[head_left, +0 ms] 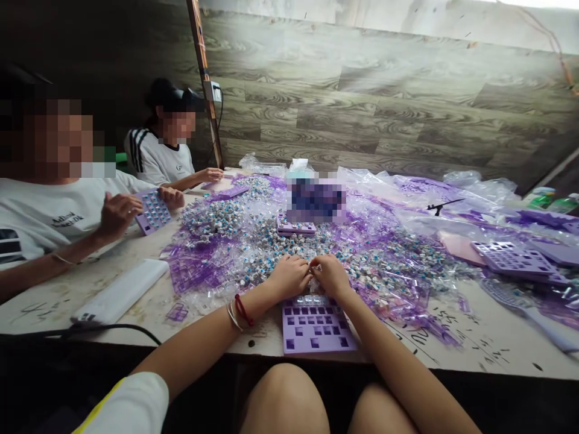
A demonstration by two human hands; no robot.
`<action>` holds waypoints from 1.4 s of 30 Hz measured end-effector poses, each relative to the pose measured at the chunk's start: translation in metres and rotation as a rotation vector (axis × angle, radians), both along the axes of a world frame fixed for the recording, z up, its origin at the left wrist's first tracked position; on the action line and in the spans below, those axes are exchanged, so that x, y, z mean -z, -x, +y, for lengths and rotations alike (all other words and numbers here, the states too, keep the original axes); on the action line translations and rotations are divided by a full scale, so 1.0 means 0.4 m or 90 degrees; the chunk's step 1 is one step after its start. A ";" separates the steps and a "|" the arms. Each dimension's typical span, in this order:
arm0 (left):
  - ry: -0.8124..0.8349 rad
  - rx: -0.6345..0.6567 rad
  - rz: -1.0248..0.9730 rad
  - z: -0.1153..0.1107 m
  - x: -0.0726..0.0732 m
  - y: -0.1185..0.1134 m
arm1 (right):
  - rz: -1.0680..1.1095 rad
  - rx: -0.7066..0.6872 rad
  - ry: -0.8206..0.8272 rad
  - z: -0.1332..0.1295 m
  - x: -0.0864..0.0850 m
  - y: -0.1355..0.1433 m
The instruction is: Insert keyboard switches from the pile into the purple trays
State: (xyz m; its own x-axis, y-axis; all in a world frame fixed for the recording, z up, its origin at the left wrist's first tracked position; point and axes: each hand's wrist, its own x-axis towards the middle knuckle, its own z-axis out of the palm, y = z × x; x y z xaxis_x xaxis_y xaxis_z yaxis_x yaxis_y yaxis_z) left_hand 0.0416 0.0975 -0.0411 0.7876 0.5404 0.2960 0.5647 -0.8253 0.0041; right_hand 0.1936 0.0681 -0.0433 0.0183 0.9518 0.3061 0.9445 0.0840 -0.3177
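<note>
My left hand (290, 276) and my right hand (331, 275) meet above the near edge of a pile of small white-and-blue key switches (266, 244). Both have their fingers closed in a pinch, fingertips almost touching. A tiny pale piece shows between them, too small to make out. Just below lies a purple keyboard case (319, 345) with rows of square openings, flat at the table's front edge. Clear pieces fill its far row, partly hidden by my hands. Beyond the hands, a small stack of purple plates (296, 229) stands among the switches.
On the left a co-worker's hands hold a purple keyboard plate (154, 212); another person sits farther back. A white elongated box (121, 292) and black cable lie left. Purple transparent pieces (194, 268) surround the pile. More purple plates (513, 258) and a brush-like tool (538, 316) are right.
</note>
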 end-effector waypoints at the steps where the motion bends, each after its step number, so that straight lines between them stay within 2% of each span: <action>1: 0.001 0.000 -0.004 -0.002 -0.004 0.000 | 0.003 -0.005 -0.007 -0.002 -0.006 -0.005; 4: -0.004 0.033 -0.041 -0.024 -0.025 -0.003 | 0.082 -0.003 -0.084 -0.022 -0.038 -0.031; 6: -0.006 0.091 -0.083 -0.055 -0.040 -0.011 | 0.192 0.008 -0.153 -0.049 -0.062 -0.055; 8: 0.005 0.156 -0.104 -0.090 -0.048 -0.020 | 0.264 0.004 -0.163 -0.085 -0.079 -0.078; 12: 0.046 0.173 -0.053 -0.125 -0.030 -0.029 | 0.326 -0.029 -0.074 -0.159 -0.075 -0.120; 16: 0.152 0.148 -0.009 -0.111 -0.014 -0.027 | 0.403 -0.057 0.060 -0.210 -0.048 -0.150; 18: 0.184 0.149 -0.016 -0.101 -0.019 -0.024 | 0.447 -0.048 0.127 -0.224 -0.040 -0.154; 20: 0.204 0.163 -0.020 -0.095 -0.027 -0.020 | 0.480 -0.040 0.151 -0.233 -0.038 -0.146; 25: 0.187 0.243 -0.013 -0.090 -0.031 -0.014 | 0.447 -0.086 0.071 -0.248 -0.045 -0.105; 30: 0.128 0.267 0.020 -0.093 -0.035 -0.012 | 0.442 -0.121 0.055 -0.259 -0.049 -0.099; 34: 0.063 0.265 0.041 -0.097 -0.042 -0.012 | 0.440 -0.136 0.095 -0.261 -0.046 -0.105; 37: 0.025 0.295 0.044 -0.095 -0.037 -0.013 | 0.453 -0.168 0.123 -0.262 -0.042 -0.103; 40: 0.028 0.313 0.050 -0.087 -0.030 -0.016 | 0.463 -0.180 0.135 -0.263 -0.040 -0.101; 42: 0.033 0.294 0.059 -0.083 -0.026 -0.018 | 0.436 -0.180 0.143 -0.264 -0.042 -0.102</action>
State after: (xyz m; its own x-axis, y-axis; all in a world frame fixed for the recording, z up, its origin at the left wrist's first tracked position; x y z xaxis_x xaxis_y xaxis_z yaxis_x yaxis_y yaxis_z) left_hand 0.0489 0.0644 -0.0307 0.9710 0.1390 0.1947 0.1379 -0.9903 0.0193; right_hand 0.2342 -0.0377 -0.0266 -0.1189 0.9864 0.1132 0.4833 0.1571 -0.8612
